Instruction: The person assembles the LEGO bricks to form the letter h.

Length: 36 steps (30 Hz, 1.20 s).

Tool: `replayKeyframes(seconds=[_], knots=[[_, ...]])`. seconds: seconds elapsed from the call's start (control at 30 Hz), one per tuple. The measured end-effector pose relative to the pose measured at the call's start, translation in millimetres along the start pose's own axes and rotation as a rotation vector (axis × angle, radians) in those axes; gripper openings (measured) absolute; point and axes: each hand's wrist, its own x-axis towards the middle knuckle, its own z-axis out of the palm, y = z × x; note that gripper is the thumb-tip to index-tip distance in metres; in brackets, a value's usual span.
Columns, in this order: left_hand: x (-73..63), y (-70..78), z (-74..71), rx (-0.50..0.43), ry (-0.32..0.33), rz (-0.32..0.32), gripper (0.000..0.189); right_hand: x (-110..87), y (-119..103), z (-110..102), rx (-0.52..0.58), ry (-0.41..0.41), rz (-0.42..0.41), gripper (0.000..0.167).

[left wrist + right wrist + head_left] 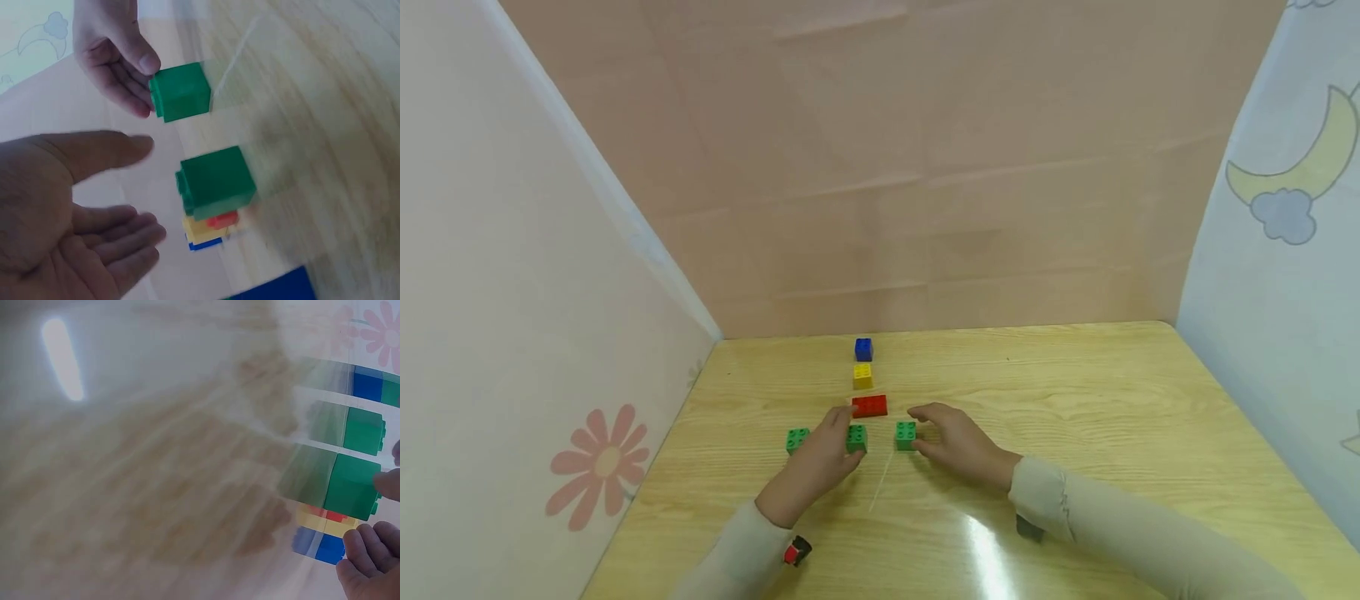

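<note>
My left hand [820, 454] is beside a green toy brick [857, 438], its thumb and fingers spread apart. In the left wrist view a gap shows between those fingertips and the green brick [219, 181]. On the right, my right hand [958, 446] reaches around a second green brick [906, 435], fingers loosely bent. Its thumb [389, 484] overlaps the studded side of that brick [353, 486] in the right wrist view, while the other fingers lie apart from it. A third green brick [797, 438] stands left of my left hand, with a blue part [367, 384] under it.
A red brick [870, 406], a yellow brick [862, 377] and a blue brick [863, 350] line up toward the back of the wooden table [1075, 375]. A small red and black piece [797, 550] lies by the left sleeve. A dark grey piece [1028, 528] shows beneath the right sleeve.
</note>
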Motion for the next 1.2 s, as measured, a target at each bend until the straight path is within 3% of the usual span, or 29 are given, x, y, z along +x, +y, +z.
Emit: replayKeyframes(seconds=[0.17,0.3,0.53,0.87,1.2], knots=[[3.5,2.3,9.7,0.01,-0.048,-0.113,0.064,1.0,0.9,1.8,0.009,-0.005,-0.01,0.048],[5.9,5.3,13.3,-0.022,-0.061,-0.152,0.056,2.6,1.8,2.0,-0.002,0.003,-0.031,0.047],[4.4,3.3,14.3,0.024,-0.024,-0.117,0.048,3.8,-0.6,1.4,0.0,-0.008,-0.032,0.043],[2.8,-2.2,16.9,0.039,-0.039,-0.104,0.039,2.8,-2.4,1.5,0.015,-0.01,-0.049,0.038],[4.2,-4.2,14.2,-0.068,-0.069,-0.126,0.034,1.7,-3.8,1.1,0.019,-0.027,-0.034,0.036]])
